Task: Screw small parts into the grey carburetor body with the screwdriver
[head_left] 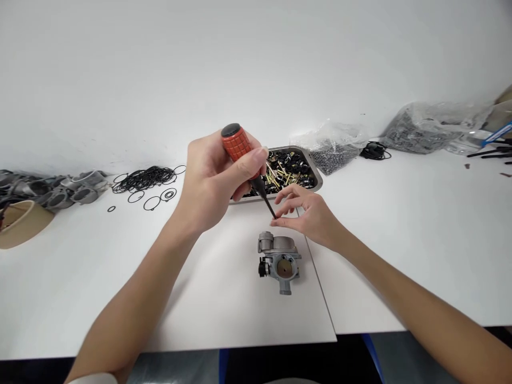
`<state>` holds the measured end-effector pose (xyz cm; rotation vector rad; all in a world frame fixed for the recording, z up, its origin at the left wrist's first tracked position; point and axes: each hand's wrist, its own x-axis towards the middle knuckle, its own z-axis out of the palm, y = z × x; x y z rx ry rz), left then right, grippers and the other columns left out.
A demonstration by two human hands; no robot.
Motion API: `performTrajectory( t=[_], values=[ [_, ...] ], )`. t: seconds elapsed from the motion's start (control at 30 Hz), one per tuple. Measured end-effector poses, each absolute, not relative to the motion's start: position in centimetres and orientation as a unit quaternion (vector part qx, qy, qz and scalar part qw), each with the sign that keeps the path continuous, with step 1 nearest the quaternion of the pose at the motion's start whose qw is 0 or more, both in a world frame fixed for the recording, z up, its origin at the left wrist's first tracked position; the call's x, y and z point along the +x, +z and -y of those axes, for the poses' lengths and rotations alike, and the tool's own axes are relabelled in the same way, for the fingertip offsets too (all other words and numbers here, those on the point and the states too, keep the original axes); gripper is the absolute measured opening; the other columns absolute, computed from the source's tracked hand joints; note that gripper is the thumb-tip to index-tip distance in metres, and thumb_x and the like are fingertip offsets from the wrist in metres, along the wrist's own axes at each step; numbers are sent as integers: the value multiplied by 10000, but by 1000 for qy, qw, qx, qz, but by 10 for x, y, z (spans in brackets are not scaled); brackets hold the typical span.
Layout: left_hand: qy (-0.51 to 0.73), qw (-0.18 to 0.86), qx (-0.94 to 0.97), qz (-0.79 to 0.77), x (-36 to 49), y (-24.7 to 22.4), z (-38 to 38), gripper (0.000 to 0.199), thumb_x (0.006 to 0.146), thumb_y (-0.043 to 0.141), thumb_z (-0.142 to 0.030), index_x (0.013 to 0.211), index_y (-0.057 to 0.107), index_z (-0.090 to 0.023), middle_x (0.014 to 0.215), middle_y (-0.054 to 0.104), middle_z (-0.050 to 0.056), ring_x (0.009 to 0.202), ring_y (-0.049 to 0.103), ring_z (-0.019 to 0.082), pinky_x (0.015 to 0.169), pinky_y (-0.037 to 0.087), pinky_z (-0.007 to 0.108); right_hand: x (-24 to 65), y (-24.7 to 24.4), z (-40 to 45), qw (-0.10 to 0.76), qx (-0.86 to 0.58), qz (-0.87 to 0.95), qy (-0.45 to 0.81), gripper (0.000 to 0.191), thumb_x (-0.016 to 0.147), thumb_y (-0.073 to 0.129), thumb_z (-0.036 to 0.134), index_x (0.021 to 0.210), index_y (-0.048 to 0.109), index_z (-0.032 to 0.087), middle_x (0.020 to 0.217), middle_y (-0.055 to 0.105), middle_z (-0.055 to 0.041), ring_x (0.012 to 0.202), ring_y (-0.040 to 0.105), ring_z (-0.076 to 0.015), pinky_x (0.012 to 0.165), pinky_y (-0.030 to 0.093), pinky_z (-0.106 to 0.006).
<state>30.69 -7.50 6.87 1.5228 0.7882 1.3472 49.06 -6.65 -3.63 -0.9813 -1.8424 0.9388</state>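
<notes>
My left hand (pixel 218 178) is wrapped round the red handle of a screwdriver (pixel 237 143), whose dark shaft points down to the right. At the shaft's tip, the thumb and index finger of my right hand (pixel 306 213) are pinched together; anything small between them is too hidden to name. Just below the fingertips, a grey metal carburetor (pixel 283 258) lies on the white table with its round bore facing up and a black fitting on its left side. Neither hand touches it.
Behind my hands stands a metal tray (pixel 318 178) of brass and black parts. Black rubber rings (pixel 146 178), metal castings (pixel 72 189) and a beige bowl (pixel 30 226) are at left. Plastic bags of small parts (pixel 332 152) and black cords (pixel 374 150) lie at right.
</notes>
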Motion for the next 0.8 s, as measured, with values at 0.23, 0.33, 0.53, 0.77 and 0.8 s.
performTrajectory(
  t=[0.23, 0.33, 0.53, 0.77, 0.8],
  values=[
    [546, 366, 708, -258, 301, 69, 84, 199, 860, 685, -328, 786, 688, -142, 714, 598, 23, 448, 514, 70, 319, 360, 208, 488, -39, 72, 407, -332, 691, 497, 177, 671, 862, 334, 692, 744, 205, 978, 611, -48, 837, 586, -178, 740, 485, -344],
    [535, 368, 726, -226, 299, 69, 82, 167, 874, 666, -318, 799, 685, -170, 681, 616, 29, 449, 518, 88, 288, 345, 222, 490, -37, 73, 374, -296, 702, 530, 220, 660, 868, 381, 689, 741, 204, 977, 620, -51, 908, 591, -202, 830, 485, -373],
    [529, 376, 723, -236, 291, 74, 82, 204, 891, 636, -319, 778, 673, -153, 634, 623, 22, 375, 450, 69, 251, 286, 216, 503, -23, 74, 135, -223, 801, 538, 787, 561, 918, 427, 1283, 625, 319, 1474, 418, -48, 1361, 396, -291, 1107, 367, -399],
    [521, 416, 711, -227, 295, 76, 88, 199, 883, 639, -289, 775, 678, -126, 607, 619, 18, 361, 458, 70, 220, 282, 189, 495, -29, 83, 82, -164, 849, 496, 611, 661, 870, 379, 1227, 652, 302, 1519, 316, -39, 1348, 421, -249, 1093, 398, -327],
    [515, 423, 711, -224, 296, 74, 88, 195, 880, 641, -289, 771, 678, -132, 612, 622, 23, 367, 465, 73, 222, 281, 192, 494, -30, 84, 89, -167, 853, 486, 572, 672, 864, 372, 1201, 664, 290, 1502, 334, -46, 1326, 443, -243, 1086, 404, -324]
  ],
)
